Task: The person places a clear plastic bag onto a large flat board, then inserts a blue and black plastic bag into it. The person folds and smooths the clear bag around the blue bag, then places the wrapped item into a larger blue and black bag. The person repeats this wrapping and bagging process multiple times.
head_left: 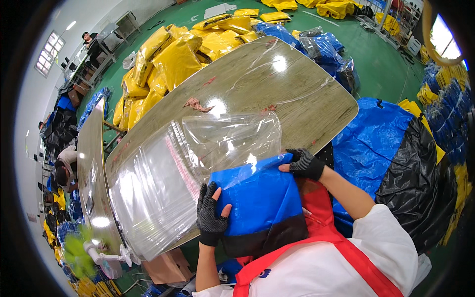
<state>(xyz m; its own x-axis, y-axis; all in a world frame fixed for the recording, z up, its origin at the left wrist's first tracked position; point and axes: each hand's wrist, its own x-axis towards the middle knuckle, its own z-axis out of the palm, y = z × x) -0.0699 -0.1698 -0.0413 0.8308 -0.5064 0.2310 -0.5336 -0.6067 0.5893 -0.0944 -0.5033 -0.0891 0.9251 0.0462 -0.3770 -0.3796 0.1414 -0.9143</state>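
Observation:
A folded blue sheet with a black lower band (260, 195), woven-plastic in look, lies against the near table edge in front of me. Its far edge is under or inside the mouth of a clear plastic bag (237, 133); I cannot tell which. My right hand (305, 165), in a black dotted fingerless glove, grips the far right corner of the blue sheet. My left hand (212, 214), gloved alike, rests along the sheet's left edge with thumb and fingers apart. Beside it spreads a stack of clear plastic bags (153, 188).
The wood-patterned table (307, 94) carries reddish scraps (198, 104). Yellow packed bundles (178, 59) pile up beyond it, with blue bundles (321, 49) to their right. A blue-and-black sheet (376, 143) lies at my right. At lower left stand a green fan (79, 255) and a cardboard box (168, 267).

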